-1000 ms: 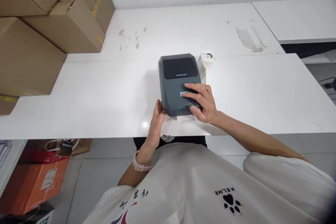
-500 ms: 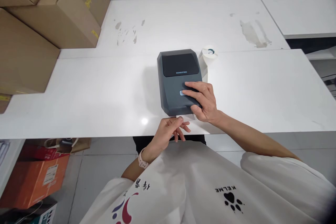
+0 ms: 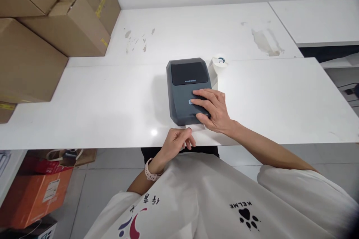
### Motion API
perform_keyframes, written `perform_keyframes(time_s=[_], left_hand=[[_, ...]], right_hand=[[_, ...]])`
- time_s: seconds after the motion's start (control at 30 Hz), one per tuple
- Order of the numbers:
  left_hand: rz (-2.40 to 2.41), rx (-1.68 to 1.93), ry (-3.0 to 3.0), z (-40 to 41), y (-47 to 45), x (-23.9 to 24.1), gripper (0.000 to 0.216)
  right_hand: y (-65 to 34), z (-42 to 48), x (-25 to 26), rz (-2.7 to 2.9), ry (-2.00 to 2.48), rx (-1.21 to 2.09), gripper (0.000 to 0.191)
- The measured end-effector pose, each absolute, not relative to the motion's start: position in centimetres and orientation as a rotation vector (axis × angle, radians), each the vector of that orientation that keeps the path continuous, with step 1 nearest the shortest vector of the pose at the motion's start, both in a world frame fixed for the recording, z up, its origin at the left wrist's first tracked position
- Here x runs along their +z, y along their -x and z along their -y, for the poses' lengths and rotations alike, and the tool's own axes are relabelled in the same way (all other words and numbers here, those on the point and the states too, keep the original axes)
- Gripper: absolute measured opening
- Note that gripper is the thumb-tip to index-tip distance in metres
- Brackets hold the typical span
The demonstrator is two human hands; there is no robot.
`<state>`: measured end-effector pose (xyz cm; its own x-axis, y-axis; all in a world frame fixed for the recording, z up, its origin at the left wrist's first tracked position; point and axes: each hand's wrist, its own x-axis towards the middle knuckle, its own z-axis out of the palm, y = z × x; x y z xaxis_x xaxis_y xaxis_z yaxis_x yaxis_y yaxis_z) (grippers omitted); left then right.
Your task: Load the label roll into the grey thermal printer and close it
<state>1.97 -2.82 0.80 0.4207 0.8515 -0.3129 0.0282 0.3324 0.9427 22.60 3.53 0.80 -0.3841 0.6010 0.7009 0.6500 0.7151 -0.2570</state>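
Left hand [image 3: 176, 142] has shifted off the printer [image 3: 182, 82], seemingly pinching the label [image 3: 197, 128]; right hand [image 3: 214, 112] lies open atop.

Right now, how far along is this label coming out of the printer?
Done: a white label already sticks out at the front of the grey printer. In hand: the right hand rests on the printer top by its button, and the left hand pinches the label's edge. Left: the label is not yet pulled free.

A white paw-print shirt [image 3: 213, 194] is worn, with seemingly a pink watch [image 3: 149, 170].
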Motion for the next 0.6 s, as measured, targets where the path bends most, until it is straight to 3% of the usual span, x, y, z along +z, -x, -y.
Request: perform_keyframes(time_s=[0.13, 0.27, 0.43, 0.6], left_hand=[[-1.147, 1.08, -1.1, 2.1, 0.2, 2.4, 0.06], [-1.315, 1.464, -1.063, -2.2, 1.9, 4.3, 0.057], [-1.318, 1.455, -1.111, -9.4, 0.8, 2.7, 0.017], [-1.125, 1.127, -1.147, -12.2, -1.2, -0.9, 0.096]], right_hand=[[-22.6, -3.5, 0.8, 2.021, 0.994, -0.041, 0.054], [-22.0, -4.8, 4.3, 1.846, 0.91, -0.106, 0.053], [-20.8, -9.8, 12.6, 1.558, 0.946, -0.033, 0.065], [-20.3, -17.9, 17.8, 1.404, 1.019, 0.427, 0.092]])
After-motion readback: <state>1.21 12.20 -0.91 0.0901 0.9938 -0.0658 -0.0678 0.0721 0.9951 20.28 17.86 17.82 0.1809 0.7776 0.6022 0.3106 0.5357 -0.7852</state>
